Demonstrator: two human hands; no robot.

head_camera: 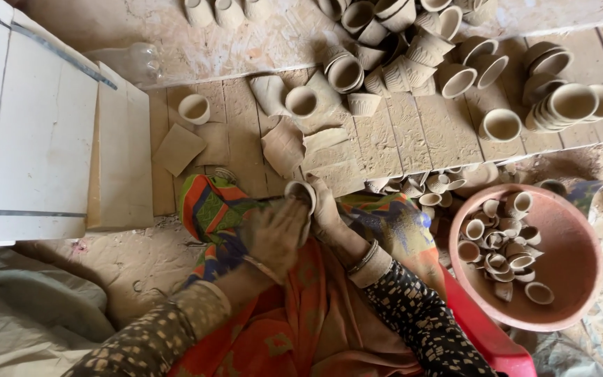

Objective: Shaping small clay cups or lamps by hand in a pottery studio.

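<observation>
Far left: big white flat blocks [33, 132] leaning by the wall, with a crumpled clear plastic bottle [130, 61] behind them. Next, one small pale clay cup [194, 108] standing alone on the brick floor [413, 139], beside flat brown scraps of clay sheet [178, 149].

In the middle, over a lap in bright orange and green cloth [211, 209]: left hand [273, 236], dusty, palm laid flat against the side of a small grey-brown unbaked clay cup [301, 192]. Right hand [326, 209] wrapped round the other side, fingers curled close. Both hands closed on the cup, pressing from two sides. Metal bangles [364, 257] on the right wrist.

Cup probably very light. Looks like raw clay, so likely soft or crumbly, easy to dent or chip. Thin rim looks like the weakest part. Best held low, round the thick body and base, with a gentle squeeze, not by the lip. Dusty skin should help grip, so not slippery.

Further right, up top: a big heap of pale ribbed clay cups [413, 49], many tipped over, some stacked inside each other. Far right: a round red-brown bowl [574, 244] with many tiny clay cups [500, 251] jumbled inside.
</observation>
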